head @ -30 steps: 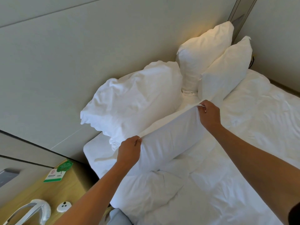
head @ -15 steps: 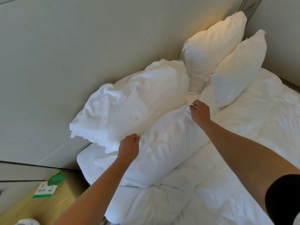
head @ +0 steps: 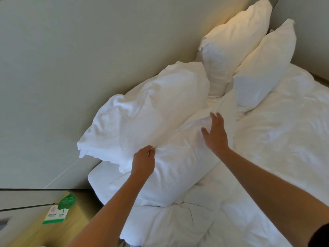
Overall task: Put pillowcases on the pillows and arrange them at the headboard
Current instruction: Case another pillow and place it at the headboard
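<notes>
Against headboard [head: 89, 68]: left hand [head: 143, 162] pinches front pillow [head: 178, 166], right hand [head: 216, 134] spread above it; arranging step, next likely patting it square

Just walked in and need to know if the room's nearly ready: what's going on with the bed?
A person is setting a white cased pillow against another one at the pale headboard. The left hand pinches its top edge; the right hand is open, fingers spread above it. Two more white pillows already stand propped further along.
</notes>
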A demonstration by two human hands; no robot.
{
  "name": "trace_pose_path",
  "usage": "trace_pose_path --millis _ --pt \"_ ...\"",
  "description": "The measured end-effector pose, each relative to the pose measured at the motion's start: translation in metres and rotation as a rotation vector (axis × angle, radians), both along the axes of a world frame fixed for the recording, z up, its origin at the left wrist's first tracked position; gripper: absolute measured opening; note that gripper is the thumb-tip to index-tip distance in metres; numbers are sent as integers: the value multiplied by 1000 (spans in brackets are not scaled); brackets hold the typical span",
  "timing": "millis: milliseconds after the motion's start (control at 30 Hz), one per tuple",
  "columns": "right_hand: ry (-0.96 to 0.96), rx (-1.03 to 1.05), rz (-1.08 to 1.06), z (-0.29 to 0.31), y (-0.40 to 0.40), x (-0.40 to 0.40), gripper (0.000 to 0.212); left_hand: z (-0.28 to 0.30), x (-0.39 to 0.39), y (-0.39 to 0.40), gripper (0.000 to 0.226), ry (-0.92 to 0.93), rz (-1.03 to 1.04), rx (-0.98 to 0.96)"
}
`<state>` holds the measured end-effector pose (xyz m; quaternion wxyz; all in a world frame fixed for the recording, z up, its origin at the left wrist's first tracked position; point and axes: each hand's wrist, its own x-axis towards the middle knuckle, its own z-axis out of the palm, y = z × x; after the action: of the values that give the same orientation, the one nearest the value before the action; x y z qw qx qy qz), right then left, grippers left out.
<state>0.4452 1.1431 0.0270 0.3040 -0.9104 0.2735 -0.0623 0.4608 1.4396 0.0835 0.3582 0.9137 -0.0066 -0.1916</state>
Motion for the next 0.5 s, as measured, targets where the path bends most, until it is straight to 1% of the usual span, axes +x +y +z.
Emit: trace_pose_path --millis 67,100,200,233,300,333,500 --pt "35 13 -34 -23 25 -45 78 1 -6 0 34 -41 -9 37" --pt "65 58 -36 -33 38 -66 82 2 -9 1 34 -53 -23 65" --pt "195 280 -68 -52 73 -108 93 10 -15 5 22 -46 -75 133" --pt "225 359 -83 -55 83 -116 96 13 -18 7 24 -38 -84 145" --pt "250 483 -95 -56 99 -121 100 20 -23 12 35 -35 -105 147" --pt "259 521 -90 -54 105 -120 101 22 -26 15 36 -55 -115 150" --pt "342 589 -70 -30 115 -107 98 27 -42 27 49 -237 -257 247"
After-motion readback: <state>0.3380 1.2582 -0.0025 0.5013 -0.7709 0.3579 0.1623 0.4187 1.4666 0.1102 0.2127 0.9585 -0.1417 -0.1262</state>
